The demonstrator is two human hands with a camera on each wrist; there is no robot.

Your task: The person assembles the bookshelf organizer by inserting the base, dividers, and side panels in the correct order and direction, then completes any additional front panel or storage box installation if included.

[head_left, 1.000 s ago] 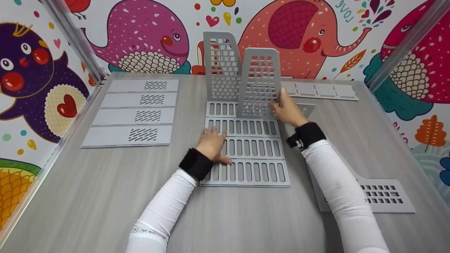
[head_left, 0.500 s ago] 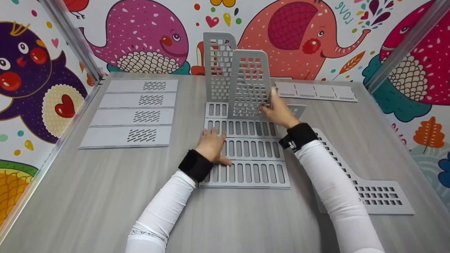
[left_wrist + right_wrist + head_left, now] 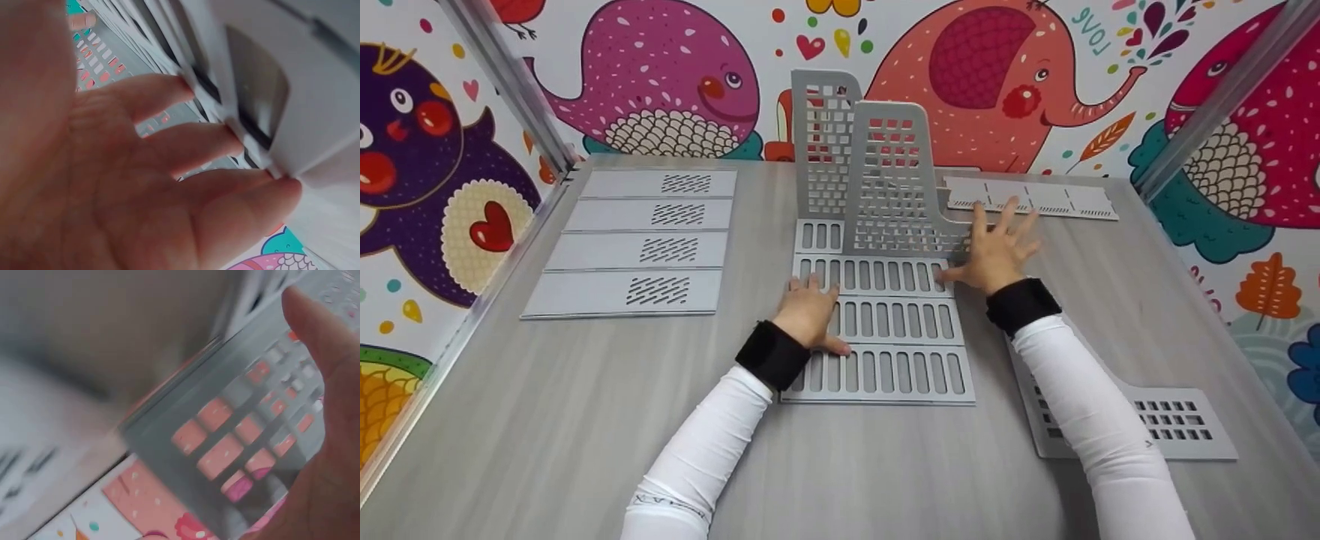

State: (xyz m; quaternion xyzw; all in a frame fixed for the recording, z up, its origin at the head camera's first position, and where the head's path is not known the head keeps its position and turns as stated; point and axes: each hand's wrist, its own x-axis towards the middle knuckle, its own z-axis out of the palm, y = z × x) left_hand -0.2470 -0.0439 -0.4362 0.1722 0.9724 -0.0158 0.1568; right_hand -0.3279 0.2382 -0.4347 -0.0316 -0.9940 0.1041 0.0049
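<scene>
A grey slotted panel (image 3: 915,375) lies flat in the middle, with two perforated upright plates at its far end: a rear one (image 3: 801,150) and a nearer L-shaped one (image 3: 851,180). My left hand (image 3: 805,311) rests spread on the slotted panel's left side; in the left wrist view its fingertips (image 3: 233,140) touch the slotted edge. My right hand (image 3: 997,251) is spread beside the low arm of the nearer plate, thumb over the slotted panel. In the right wrist view that hand (image 3: 326,455) is in front of a perforated plate (image 3: 169,467); contact is unclear.
A pale four-section panel (image 3: 592,289) lies at the left. Behind my right hand is a narrow pale strip (image 3: 1046,199). Another perforated L-shaped plate (image 3: 1174,448) lies flat at the right, partly under my sleeve. A patterned wall (image 3: 780,37) stands behind the table.
The nearer upright plate moved left, then stayed put. My right hand has let go of its upright edge, moved right and spread its fingers. My left hand keeps its place on the panel.
</scene>
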